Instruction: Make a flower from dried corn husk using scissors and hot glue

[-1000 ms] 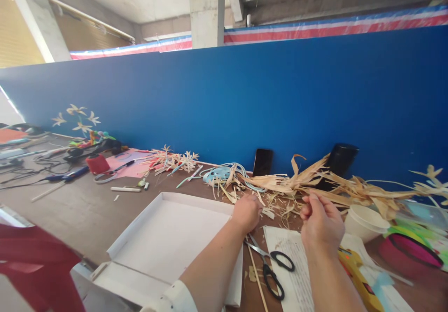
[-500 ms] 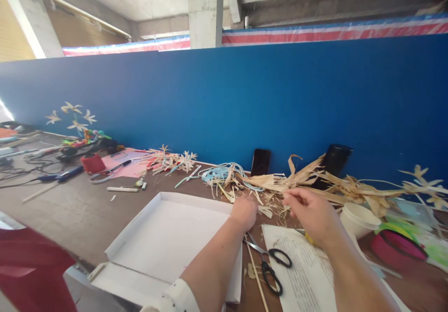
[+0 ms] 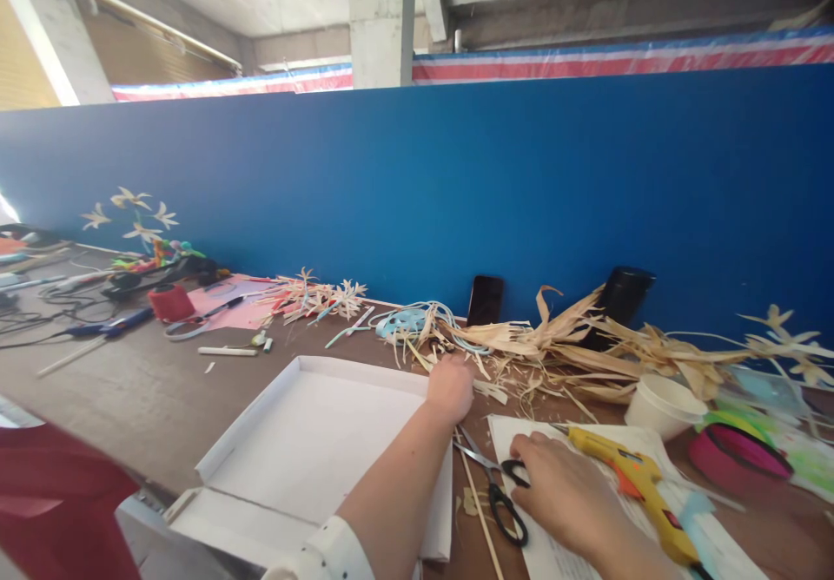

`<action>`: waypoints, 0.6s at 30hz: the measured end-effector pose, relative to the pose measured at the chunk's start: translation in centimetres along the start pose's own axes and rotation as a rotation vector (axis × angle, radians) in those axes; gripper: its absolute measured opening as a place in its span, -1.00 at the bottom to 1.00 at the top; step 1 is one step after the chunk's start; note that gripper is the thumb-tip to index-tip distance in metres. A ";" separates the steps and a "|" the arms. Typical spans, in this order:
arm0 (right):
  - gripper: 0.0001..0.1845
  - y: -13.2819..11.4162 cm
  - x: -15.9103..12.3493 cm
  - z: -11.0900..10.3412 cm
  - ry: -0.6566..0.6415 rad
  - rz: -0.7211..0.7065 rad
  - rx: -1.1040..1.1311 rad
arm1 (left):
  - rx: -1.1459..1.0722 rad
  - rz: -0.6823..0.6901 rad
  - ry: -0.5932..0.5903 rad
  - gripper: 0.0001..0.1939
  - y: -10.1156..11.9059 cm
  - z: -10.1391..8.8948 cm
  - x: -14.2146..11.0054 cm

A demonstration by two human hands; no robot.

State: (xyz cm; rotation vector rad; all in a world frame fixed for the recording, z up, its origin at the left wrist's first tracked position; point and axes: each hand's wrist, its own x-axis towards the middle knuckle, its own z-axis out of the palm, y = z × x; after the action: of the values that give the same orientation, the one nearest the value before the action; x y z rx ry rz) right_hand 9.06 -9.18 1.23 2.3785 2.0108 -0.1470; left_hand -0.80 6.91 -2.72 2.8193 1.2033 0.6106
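My left hand is closed just beyond the right back corner of the white box lid, by dry straw-coloured scraps. Its fingertips point away from me, so what they hold is hidden. My right hand is low over a printed sheet, thumb and fingers closing around the upper black handle of the scissors. The scissors lie with their blades toward the lid, across a thin stick. Right of this hand rests a yellow glue gun.
Dry husk strips lie along the blue partition, near a phone and a dark cylinder. At right are a white cup and a pink bowl. Husk flowers and a red spool are leftward.
My right hand has come down and toward me from the husk strips to the scissors' handle, uncovering the glue gun. My left hand has shifted only slightly.
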 end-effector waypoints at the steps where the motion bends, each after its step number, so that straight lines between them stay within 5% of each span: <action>1: -0.72 0.0 0.0 0.2 0.005 -0.007 -0.002 | 0.000 -0.007 -0.020 -0.81 0.0 0.0 0.0; 10: -0.66 0.0 0.2 0.5 0.038 -0.024 -0.004 | -0.007 -0.004 -0.034 -0.80 -0.1 0.4 0.2; 18: -0.73 1.2 -1.2 0.0 0.077 -0.001 -0.003 | -0.109 -0.008 0.185 -0.81 -0.3 -0.3 0.3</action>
State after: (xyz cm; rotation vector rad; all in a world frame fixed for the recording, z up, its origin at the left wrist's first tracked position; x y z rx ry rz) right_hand 10.00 -10.52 1.29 2.4181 2.0425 -0.0528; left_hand -0.94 7.33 -2.40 2.7166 1.1660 0.9242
